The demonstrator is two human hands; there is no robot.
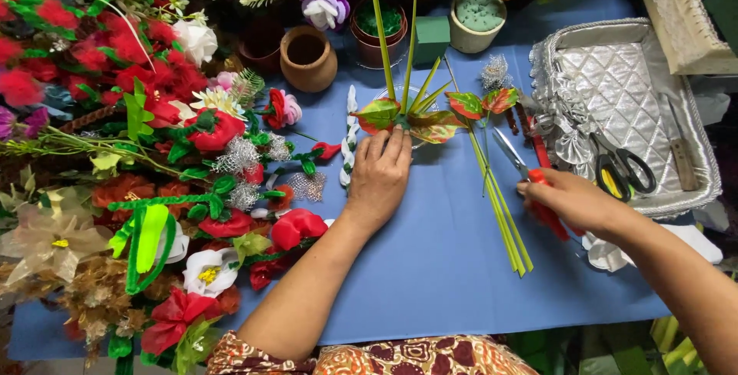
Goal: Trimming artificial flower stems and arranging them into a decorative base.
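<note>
My left hand [378, 175] lies flat on the blue table cover, fingertips pressing the base of a small arrangement [407, 117] of red-green artificial leaves and upright green blades. My right hand [570, 202] grips red-handled cutters [521, 161], whose metal blades point up and left beside a bundle of long green stems [503, 214] lying on the cover. A stem with two more variegated leaves [483, 103] lies just above the cutters.
A heap of artificial flowers [146, 160] fills the left side. Clay pots [307, 56] and a pot holding green foam [477, 18] stand at the back. A silver quilted tray [615, 91] with black-handled scissors [624, 169] sits at the right.
</note>
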